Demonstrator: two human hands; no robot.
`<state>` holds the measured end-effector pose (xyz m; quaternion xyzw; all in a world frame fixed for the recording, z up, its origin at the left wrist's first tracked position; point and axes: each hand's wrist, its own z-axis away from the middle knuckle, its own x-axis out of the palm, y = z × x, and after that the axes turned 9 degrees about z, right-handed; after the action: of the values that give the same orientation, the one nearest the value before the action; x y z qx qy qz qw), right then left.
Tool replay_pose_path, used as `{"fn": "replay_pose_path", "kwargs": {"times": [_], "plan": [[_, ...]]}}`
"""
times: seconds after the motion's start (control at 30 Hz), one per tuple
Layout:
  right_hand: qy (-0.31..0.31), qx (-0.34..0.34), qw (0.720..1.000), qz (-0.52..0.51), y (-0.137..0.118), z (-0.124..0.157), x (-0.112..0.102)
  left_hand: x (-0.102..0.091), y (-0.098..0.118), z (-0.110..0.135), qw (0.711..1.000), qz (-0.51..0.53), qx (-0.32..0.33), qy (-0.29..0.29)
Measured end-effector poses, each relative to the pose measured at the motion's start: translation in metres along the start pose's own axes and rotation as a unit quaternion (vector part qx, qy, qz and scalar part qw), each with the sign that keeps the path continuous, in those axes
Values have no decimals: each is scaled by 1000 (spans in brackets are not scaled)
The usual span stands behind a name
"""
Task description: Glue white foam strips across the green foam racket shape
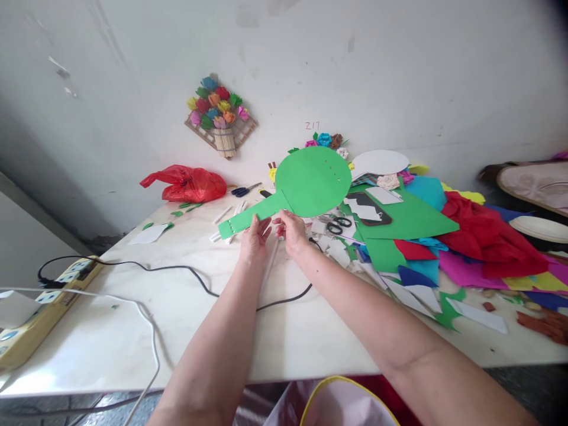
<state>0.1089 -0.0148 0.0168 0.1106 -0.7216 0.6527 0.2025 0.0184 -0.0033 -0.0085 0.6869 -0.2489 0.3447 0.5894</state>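
Both hands hold a flat green paddle-shaped cutout (313, 180), its round part up to the right and its strip-like handle slanting down to the left. Small holes show near the handle's end and at the disc's upper right. My left hand (254, 239) pinches the handle's lower edge, thumb in front. Where the handle meets the disc, my right hand (290, 228) grips with thumb on the front face; its other fingers are partly curled. White sticks (222, 216) lie behind the handle, and black-handled scissors (338, 225) rest right of my right hand.
A red plastic bag (190, 184) and dark blue scissors (243, 190) sit at the back. Green sheets (419, 216), a phone (370, 210), red cloth (483, 231) and scraps crowd the right. A black cable (173, 267) crosses the table from a power strip (66, 290).
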Motion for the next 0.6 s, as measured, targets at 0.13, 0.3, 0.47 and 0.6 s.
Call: {"fn": "replay_pose_path", "kwargs": {"times": [0.13, 0.3, 0.47, 0.6], "plan": [[-5, -3, 999, -42, -1, -2, -2, 1, -2, 0, 999, -28, -5, -24], [27, -27, 999, -37, 3, -8, -5, 6, -1, 6, 998, -35, -19, -42], [22, -35, 999, -16, 4, -5, -4, 6, -2, 9, 995, -48, -27, -77], [8, -41, 999, -13, 4, -1, -3, 4, -4, 6, 997, -33, -22, -62]]}}
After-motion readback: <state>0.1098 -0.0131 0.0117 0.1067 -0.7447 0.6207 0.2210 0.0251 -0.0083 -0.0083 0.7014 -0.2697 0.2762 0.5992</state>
